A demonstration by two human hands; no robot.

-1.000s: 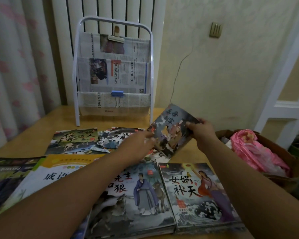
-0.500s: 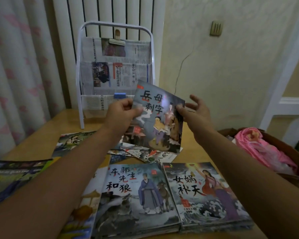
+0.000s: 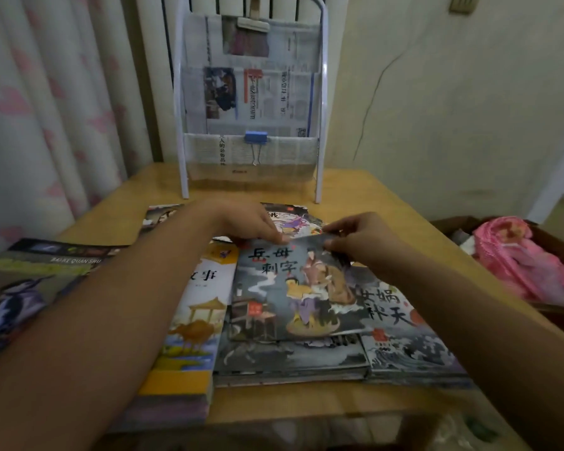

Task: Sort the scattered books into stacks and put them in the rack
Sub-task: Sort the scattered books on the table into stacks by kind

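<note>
Pinched at its far edge by left hand and right hand, picture book lowered flat onto middle stack near surface front edge, likely squaring like sizes before loading rack at far edge.

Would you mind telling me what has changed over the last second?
Both hands brought the grey picture book from mid-air in front of the rack down onto the middle stack, skewed. The left hand and right hand still pinch its far edge. The rack, the yellow book and the right stack stayed put.
</note>
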